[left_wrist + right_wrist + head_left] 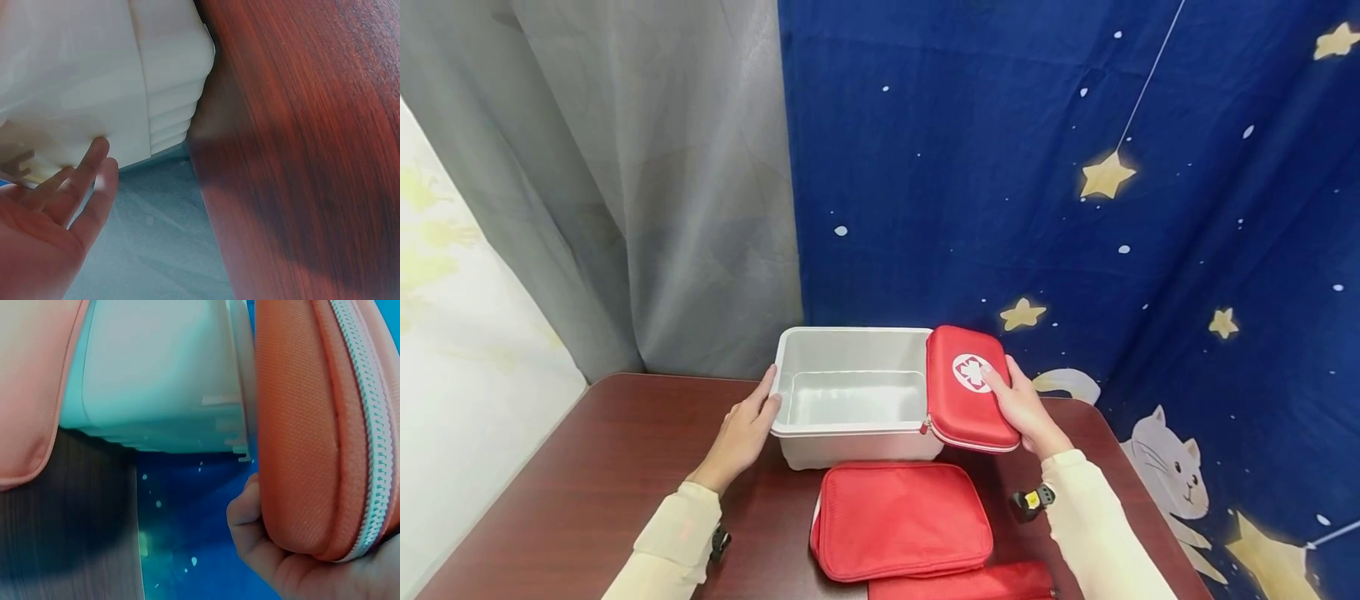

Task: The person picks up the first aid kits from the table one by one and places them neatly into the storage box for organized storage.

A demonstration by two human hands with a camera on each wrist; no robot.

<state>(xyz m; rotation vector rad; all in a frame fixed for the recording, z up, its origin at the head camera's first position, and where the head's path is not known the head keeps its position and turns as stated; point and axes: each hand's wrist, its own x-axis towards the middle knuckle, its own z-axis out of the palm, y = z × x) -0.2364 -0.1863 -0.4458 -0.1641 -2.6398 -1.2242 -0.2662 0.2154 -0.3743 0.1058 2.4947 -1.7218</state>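
Note:
A white plastic bin stands on the table, its inside visible from above. My left hand touches the bin's left side; in the left wrist view its fingers lie fairly straight against the wall. My right hand grips a red zippered first-aid case with a white round emblem, thumb on top and fingers beneath. The case is tilted over the bin's right rim. In the right wrist view, its white zipper runs along the edge, beside the bin's outer wall.
A red fabric pouch lies in front of the bin, partly over another red pouch at the near edge of view. The brown table ends at a grey curtain and a blue starry curtain behind the bin.

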